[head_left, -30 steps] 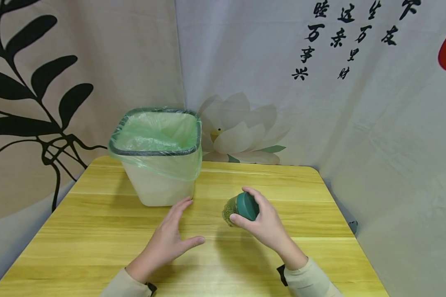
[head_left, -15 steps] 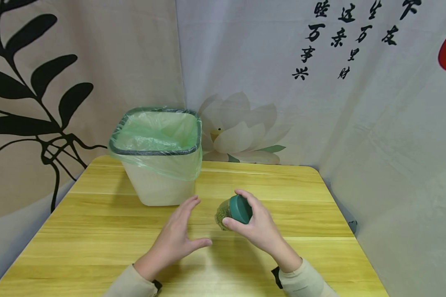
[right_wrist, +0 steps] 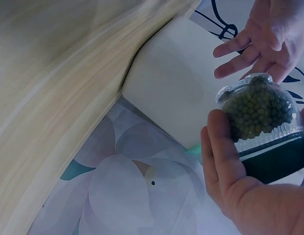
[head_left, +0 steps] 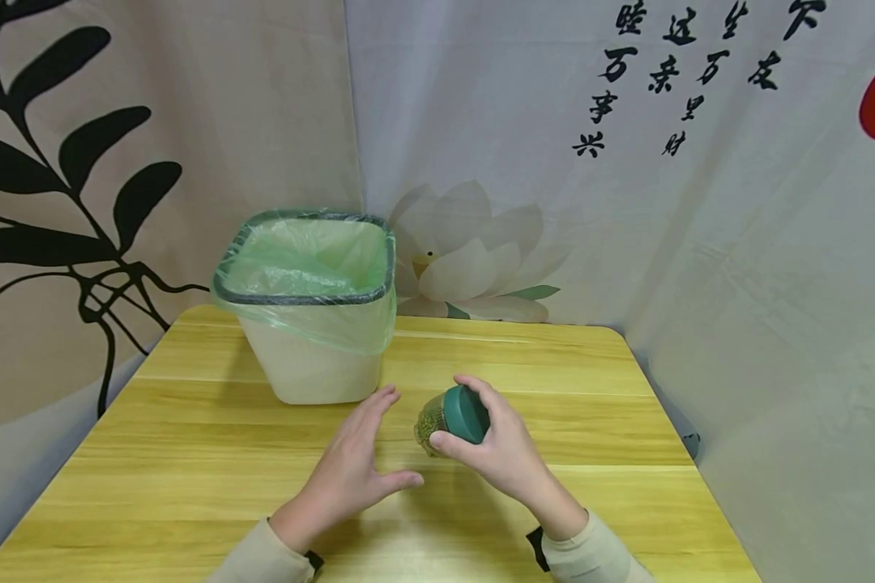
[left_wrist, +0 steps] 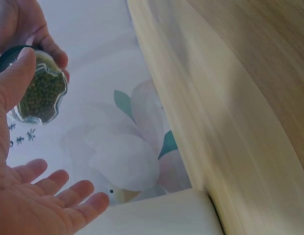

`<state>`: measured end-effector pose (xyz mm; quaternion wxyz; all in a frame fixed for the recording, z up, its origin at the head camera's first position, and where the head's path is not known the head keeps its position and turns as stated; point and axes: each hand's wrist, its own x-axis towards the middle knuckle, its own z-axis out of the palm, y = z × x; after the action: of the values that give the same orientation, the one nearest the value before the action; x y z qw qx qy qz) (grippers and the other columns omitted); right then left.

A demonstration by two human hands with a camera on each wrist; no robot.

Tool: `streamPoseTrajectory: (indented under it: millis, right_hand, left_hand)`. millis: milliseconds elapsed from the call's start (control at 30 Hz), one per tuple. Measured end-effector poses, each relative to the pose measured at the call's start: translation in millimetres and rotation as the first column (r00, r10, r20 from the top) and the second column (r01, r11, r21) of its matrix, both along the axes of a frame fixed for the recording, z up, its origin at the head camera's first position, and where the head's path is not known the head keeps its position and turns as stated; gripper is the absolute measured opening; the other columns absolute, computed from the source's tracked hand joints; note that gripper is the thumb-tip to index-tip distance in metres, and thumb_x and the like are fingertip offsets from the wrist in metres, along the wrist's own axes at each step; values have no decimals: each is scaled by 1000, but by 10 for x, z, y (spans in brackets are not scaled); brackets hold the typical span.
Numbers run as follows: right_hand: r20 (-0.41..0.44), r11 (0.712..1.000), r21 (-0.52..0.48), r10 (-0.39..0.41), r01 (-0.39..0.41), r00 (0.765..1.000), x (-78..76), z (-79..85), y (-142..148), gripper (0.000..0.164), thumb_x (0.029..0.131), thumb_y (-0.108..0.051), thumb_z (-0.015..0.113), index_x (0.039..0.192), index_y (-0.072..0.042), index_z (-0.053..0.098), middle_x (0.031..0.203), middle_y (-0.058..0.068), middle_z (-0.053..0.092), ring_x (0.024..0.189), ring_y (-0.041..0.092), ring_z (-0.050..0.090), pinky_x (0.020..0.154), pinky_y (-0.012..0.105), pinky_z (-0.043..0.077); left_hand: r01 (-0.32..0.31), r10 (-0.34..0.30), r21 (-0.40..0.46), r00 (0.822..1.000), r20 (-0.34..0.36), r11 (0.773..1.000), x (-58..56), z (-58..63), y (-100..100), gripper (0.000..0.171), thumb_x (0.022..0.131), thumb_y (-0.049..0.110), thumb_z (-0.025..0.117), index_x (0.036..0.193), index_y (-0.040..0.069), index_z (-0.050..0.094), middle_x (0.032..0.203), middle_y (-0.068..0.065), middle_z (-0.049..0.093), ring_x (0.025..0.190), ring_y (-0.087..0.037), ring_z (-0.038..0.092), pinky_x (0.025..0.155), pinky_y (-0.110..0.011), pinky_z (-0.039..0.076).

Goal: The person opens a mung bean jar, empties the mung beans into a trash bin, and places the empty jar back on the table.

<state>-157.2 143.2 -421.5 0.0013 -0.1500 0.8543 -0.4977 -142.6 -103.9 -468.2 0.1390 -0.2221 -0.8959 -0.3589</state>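
While the jar [head_left: 430, 419] of small green grains is held tilted above the table [head_left: 591, 502], the right hand [head_left: 501, 445] grips it at the lidded end, thumb opposite fingers. The left hand [head_left: 350, 470] waits apart, fingers extended, holding nothing. Behind stands a lined bin [head_left: 313, 364]. Judged step: presenting the jar to the left hand; next move calls for steadying its clear body.
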Motion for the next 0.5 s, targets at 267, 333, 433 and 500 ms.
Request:
streamPoseTrajectory:
  millis: [267, 333, 433, 500]
  right_hand:
    - [-12, 1000, -13, 3, -3, 1000, 23, -10, -18, 80, 88, -41, 88, 157, -36, 48, 135, 11, 65, 103, 20, 67, 81, 32, 60]
    - [-17, 1000, -18, 6, -6, 1000, 30, -13, -25, 80, 87, -41, 88, 156, -36, 48, 134, 11, 65, 103, 20, 67, 80, 32, 60]
    - [-20, 1000, -21, 7, -8, 1000, 40, -21, -38, 81, 87, -41, 89, 156, -36, 48, 134, 11, 65, 102, 19, 67, 79, 31, 60]
    - [-21, 1000, -25, 6, -7, 1000, 46, -25, -48, 81, 86, -40, 89, 156, -36, 48, 134, 11, 65, 102, 19, 66, 79, 31, 60]
  left_hand:
    - [12, -11, 10, 1000, -22, 1000, -1, 11, 59, 118, 70, 40, 102, 161, 1, 38, 167, -19, 43, 153, -42, 45, 120, -63, 44]
    - [15, -15, 8, 999, -33, 1000, 0, 11, 72, 119, 69, 40, 102, 161, 1, 37, 167, -20, 43, 153, -42, 45, 120, -63, 44]
    - [19, -19, 5, 999, -49, 1000, 2, 11, 90, 119, 69, 41, 102, 161, 1, 37, 166, -20, 44, 152, -42, 46, 120, -62, 44]
    - [20, -20, 2, 998, -56, 1000, 4, 8, 100, 119, 69, 41, 102, 160, 0, 38, 166, -19, 44, 152, -41, 46, 120, -62, 44]
